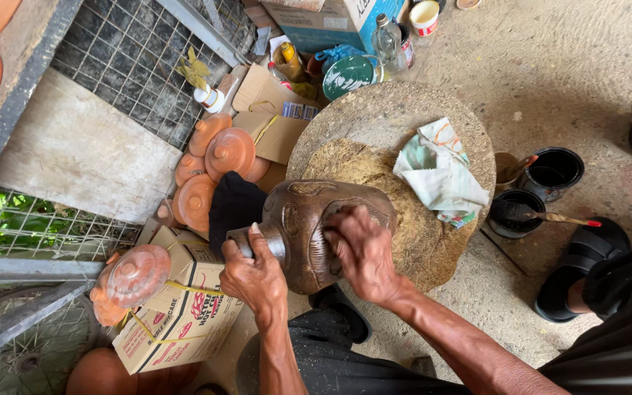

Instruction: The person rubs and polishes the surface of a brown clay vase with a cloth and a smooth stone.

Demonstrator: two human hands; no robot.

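Closest to us, our left hand (pixel 254 274) has its grip closed around the narrow neck of a dark brown clay pot (pixel 316 227), which lies tipped on its side. Our right hand (pixel 363 252) presses flat against the pot's belly, fingers curled on the surface; we cannot tell whether it holds anything underneath. The pot rests partly on a round stone slab (pixel 404 117) that serves as our bench, over a patch of coarse fibre matting (pixel 411 241).

Just left of the pot sits a cardboard box (pixel 184 322) tied with yellow string, with an orange clay lid (pixel 137 274) on top. A black cloth (pixel 232 205) lies between box and pot. To the right, on the bare concrete floor (pixel 572 80), stand 2 black paint pots (pixel 554 172), 1 with a brush (pixel 561 218) laid across it, and a black sandal (pixel 579 267) is near them.

On the slab lies a crumpled, stained rag (pixel 440 172). Further left, a stack of orange clay lids (pixel 217 161) leans by a wire mesh fence (pixel 133 58) and a pale board (pixel 82 150). Farthest off we see flattened cardboard, a blue box (pixel 330 22), a clear bottle (pixel 389 40) and a green round tin lid (pixel 347 75).
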